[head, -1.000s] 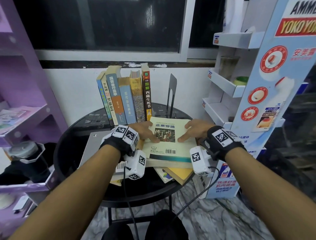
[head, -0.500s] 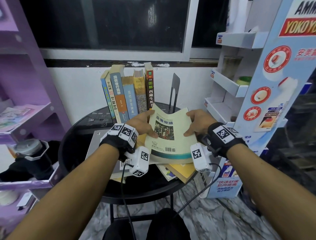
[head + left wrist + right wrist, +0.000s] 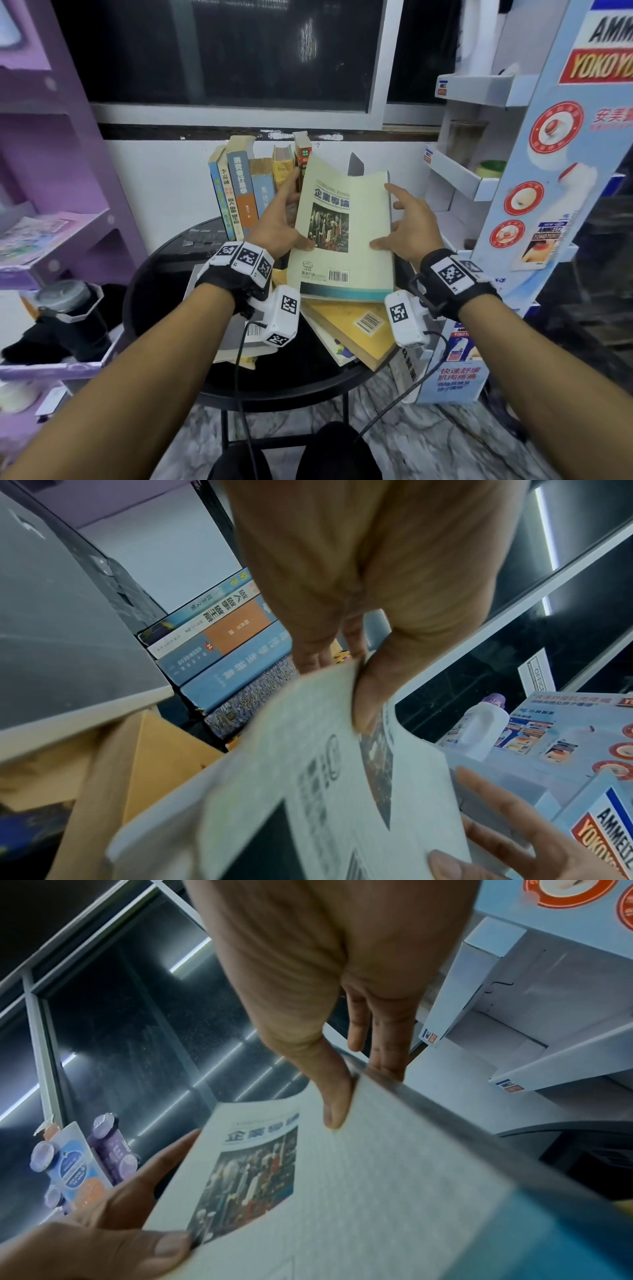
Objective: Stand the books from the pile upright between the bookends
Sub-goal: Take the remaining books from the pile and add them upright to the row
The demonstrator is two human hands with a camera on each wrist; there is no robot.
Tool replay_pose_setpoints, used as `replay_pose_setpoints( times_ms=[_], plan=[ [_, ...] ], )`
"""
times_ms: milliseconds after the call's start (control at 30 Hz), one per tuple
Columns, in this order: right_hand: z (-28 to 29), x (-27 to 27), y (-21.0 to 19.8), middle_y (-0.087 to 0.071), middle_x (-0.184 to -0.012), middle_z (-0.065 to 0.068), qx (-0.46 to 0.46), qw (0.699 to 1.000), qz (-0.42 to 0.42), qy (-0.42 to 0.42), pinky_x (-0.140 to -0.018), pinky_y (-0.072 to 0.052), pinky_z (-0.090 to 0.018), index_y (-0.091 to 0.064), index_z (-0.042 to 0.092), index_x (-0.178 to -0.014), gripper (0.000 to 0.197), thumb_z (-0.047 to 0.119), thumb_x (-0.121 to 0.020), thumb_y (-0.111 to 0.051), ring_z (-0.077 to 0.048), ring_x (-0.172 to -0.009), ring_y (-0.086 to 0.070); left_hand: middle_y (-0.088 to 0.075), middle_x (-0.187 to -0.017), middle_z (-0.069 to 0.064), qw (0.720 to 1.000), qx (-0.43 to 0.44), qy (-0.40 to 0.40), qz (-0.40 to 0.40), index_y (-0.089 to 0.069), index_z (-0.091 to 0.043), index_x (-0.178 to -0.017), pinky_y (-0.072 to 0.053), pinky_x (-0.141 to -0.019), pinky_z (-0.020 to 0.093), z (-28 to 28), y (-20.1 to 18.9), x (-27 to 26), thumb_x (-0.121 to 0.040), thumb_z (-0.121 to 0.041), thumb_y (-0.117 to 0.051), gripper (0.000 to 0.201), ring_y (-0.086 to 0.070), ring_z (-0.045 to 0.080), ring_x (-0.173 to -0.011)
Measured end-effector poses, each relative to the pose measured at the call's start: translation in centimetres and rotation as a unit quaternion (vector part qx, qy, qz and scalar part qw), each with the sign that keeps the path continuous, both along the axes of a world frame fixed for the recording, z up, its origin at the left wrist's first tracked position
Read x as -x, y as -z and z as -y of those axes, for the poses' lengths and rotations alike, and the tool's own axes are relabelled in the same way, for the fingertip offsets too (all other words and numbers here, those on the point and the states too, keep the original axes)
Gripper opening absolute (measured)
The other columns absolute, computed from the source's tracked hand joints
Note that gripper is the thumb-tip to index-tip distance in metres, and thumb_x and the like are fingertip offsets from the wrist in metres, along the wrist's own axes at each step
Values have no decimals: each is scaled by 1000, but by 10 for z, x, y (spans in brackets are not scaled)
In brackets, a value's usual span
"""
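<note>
Pale green book now lifted off pile, tilted upright; left hand and right hand pinch opposite edges, thumbs on cover.

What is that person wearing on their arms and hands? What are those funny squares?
The arms are bare, no sleeves. Each wrist has a black strap carrying white blocks printed with black-and-white square codes: left wrist band, right wrist band. A white box camera hangs under each wrist, trailing a thin black cable. The hands wear no gloves.

Both forearms reach up from the frame's lower corners toward centre; the left hand and right hand each pinch, thumb in front, fingers behind.
</note>
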State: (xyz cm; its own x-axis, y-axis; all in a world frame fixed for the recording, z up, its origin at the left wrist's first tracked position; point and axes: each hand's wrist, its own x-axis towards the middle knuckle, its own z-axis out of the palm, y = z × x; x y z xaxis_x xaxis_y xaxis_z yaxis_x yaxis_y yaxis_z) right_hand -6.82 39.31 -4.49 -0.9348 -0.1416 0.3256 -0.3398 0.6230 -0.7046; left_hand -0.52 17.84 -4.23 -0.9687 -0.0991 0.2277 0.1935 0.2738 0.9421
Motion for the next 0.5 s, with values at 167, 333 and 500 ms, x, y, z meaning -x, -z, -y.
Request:
replay_pose_setpoints(
  times_ms=[167,333,500],
  plan=[
    [0,0,4,-50,-130,-1,49,997,-55,-13,-81,-56,-35,-21,41,-150,116,7,-62,-89,-14,-90,-60,-48,-126,-10,997,-49,-25,-47,-14,-34,-153,-55,-61,19,1,1,-1,-64,27,-67,120,-56,0,-95],
    [-1,-1,8,-52,-126,2,113,993,-28,-25,-89,-55,-38,-17,35,-153,116,2,-65,-86,-17,-105,-58,-55,-113,-9,996,-61,-41,-48,-30,-26,-150,-58,-71,30,1,7,1,-63,29,-64,108,-57,6,-97],
    [-2,-1,1,-57,-112,3,145,987,-8,-69,-88,-55,-44,-47,23,-134,84,-4,-63,-84,-17,-104,-56,-64,-94,-5,994,-64,-87,-26,-53,-15,-115,-53,-85,50,1,5,9,-65,23,-67,64,-61,20,-89]
  ],
)
